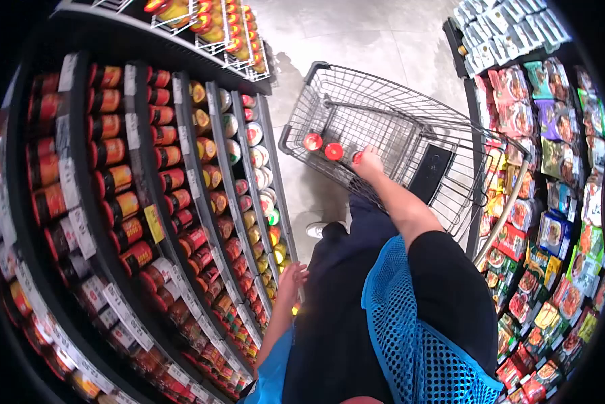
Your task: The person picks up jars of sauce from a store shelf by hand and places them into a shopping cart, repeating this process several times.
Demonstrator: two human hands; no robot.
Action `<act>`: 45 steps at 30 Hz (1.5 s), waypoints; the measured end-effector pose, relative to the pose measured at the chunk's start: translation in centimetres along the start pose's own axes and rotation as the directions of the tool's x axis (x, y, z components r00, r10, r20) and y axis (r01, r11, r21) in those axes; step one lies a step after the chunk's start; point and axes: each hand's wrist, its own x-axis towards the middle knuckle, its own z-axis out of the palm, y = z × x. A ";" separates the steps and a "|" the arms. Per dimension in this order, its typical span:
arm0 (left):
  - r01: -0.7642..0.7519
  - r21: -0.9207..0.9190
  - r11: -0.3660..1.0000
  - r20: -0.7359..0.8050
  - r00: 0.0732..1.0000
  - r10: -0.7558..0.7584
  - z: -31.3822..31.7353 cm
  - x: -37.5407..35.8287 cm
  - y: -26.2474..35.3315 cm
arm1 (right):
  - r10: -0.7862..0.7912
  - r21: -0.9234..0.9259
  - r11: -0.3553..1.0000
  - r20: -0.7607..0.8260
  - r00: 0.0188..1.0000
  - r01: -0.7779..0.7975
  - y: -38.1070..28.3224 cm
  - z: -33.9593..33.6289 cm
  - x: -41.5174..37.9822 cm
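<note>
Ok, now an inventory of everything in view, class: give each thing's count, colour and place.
Shopping cart: one, dark, centre right
Red-lidded jars: three, in the cart, one at the right hand's fingers
Shelved jars: many, mostly red and orange, left
Price labels: many, mostly white, on the left shelf edges
Racked jars: many, yellow with red lids, top left
Packets: many, mixed colours, right
Pale packs: many, top right
Floor: one, grey, top centre
Shoe: one visible, whitish, below the cart
Mesh garment: one, blue, over black clothing
Left hand: one, bare, beside the left shelves
Right hand: one, bare, over the cart
</note>
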 end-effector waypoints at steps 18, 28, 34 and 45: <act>0.171 0.141 0.975 0.003 0.985 -0.173 3.1 2.5 -0.8 | -0.082 0.003 0.997 -0.002 0.997 0.082 1.7 9.2 3.4; 0.115 0.116 0.987 0.001 0.993 -0.116 3.7 2.4 -0.8 | -0.108 -0.057 0.992 0.061 0.992 0.111 1.4 9.0 4.5; 0.081 0.114 0.990 0.050 0.995 -0.087 4.0 2.2 -1.0 | -0.104 -0.040 0.993 0.073 0.992 0.107 0.7 6.6 3.0; -0.119 0.078 0.990 0.069 0.991 0.114 -0.2 2.8 -2.8 | -0.401 0.007 0.909 -0.267 0.876 0.418 2.1 2.9 0.5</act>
